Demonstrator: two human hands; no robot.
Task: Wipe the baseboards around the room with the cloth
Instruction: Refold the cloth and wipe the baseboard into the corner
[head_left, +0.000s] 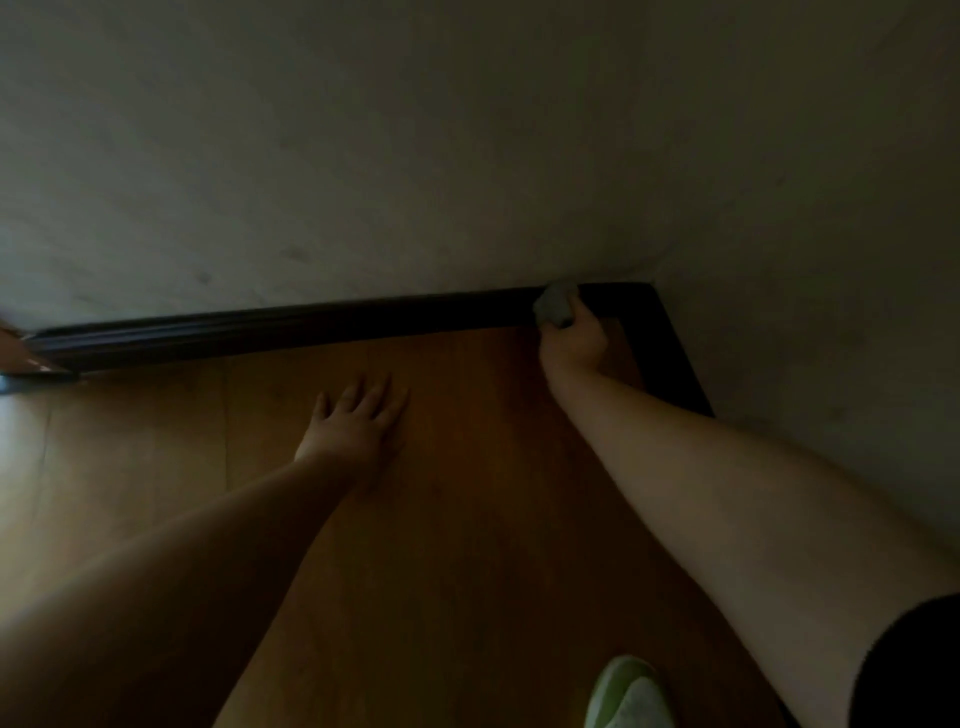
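Right hand (571, 340) grips the small grey wadded cloth (555, 304) against the top of the dark wooden baseboard (311, 322) near the corner, left hand (358, 421) spread flat on the wood floor (467, 493), so mid-wipe, likely sliding along next.

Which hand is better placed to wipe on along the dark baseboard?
Right hand: it grips the grey cloth against the dark baseboard. The left hand lies flat on the wooden floor.
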